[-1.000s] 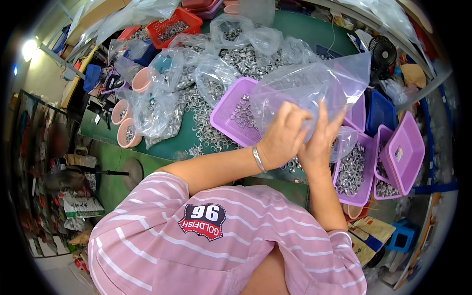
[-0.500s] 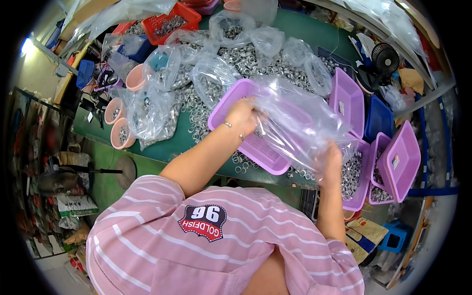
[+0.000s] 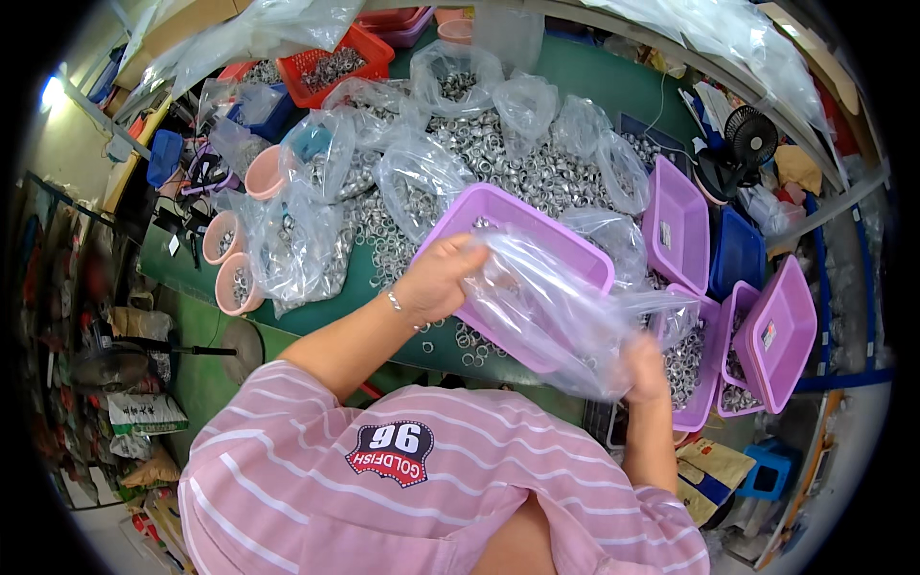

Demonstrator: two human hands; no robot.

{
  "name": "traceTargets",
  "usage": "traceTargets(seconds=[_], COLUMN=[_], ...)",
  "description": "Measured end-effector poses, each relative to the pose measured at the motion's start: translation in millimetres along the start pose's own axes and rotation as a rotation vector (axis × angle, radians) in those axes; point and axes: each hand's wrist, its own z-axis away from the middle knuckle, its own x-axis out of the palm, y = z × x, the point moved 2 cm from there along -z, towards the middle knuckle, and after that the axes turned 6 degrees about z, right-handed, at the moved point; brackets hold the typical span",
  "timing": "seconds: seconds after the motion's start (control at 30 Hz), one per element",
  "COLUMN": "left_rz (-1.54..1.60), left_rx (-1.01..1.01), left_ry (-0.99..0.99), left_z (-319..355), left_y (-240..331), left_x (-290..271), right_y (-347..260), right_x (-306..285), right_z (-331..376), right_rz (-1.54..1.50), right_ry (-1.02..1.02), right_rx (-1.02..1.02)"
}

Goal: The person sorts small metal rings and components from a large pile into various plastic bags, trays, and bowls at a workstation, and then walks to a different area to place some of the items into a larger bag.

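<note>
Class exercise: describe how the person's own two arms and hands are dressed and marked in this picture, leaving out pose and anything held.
Both hands are bare, without gloves. The left hand has a thin silver-coloured bracelet at the wrist. The right hand shows no jewellery. Both forearms are uncovered; short sleeves of a pink shirt with thin white stripes end near the upper arms.

The clear bag [image 3: 556, 316] stretches between the left hand [image 3: 436, 278] and right hand [image 3: 644, 369], covering most of the purple tray [image 3: 498, 206] beneath. Behind the tray, filled bags [image 3: 422, 172] and loose metal rings [image 3: 537, 172] crowd the green table [image 3: 594, 77], leaving no gap. To the right, purple bins [image 3: 776, 331] stand close together. Left of the tray, a bare strip of table [image 3: 359, 292] runs to the near edge, bounded by pink cups [image 3: 235, 283].
</note>
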Motion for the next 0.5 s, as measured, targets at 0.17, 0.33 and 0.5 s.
traceTargets(seconds=[0.17,0.33,0.5], left_rz=[0.179,-1.140,-1.446], left_rx=[-0.363,-0.171,0.146], left_ry=[-0.581,-0.244,-0.008], left_z=[30,25,10], left_y=[23,21,21], left_x=[-32,-19,1], right_y=[-6,6,-15], right_x=[16,3,38], right_z=[1,-18,-52], right_rz=[-0.315,-0.827,-0.444], right_ry=[0.062,-0.161,0.159], right_rx=[-0.052,-0.263,-0.213])
